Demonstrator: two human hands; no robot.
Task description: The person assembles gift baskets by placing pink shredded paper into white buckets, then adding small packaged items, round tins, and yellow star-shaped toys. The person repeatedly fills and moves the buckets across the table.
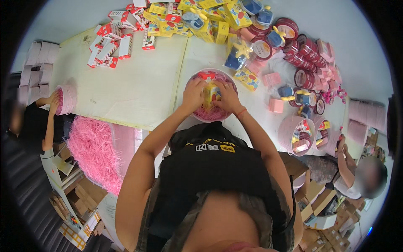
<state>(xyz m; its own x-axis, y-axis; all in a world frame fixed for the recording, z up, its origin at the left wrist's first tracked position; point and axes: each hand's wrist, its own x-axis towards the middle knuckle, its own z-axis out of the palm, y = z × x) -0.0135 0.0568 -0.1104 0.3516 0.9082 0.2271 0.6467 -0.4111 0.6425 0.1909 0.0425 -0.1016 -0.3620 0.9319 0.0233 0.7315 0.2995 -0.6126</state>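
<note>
A round, pale pink bucket (190,75) stands on the table in front of me, lined with pink shredded paper (206,114). Inside it a yellow printed box (211,95) sits between my two hands. My left hand (194,94) grips the box from the left, its fingertips over the near edge. From the right, my right hand (227,97) closes on the same box with fingers and thumb. A red and white box (206,75) lies at the bucket's far side, partly covered by my hands.
Red and white boxes (125,46) and yellow boxes (237,14) are heaped at the back. Dark red round tubs (262,48) and pink boxes (275,105) lie right, near filled buckets (289,126). Pink shreds fill a bin (94,153) at left. Co-workers handle buckets on both sides.
</note>
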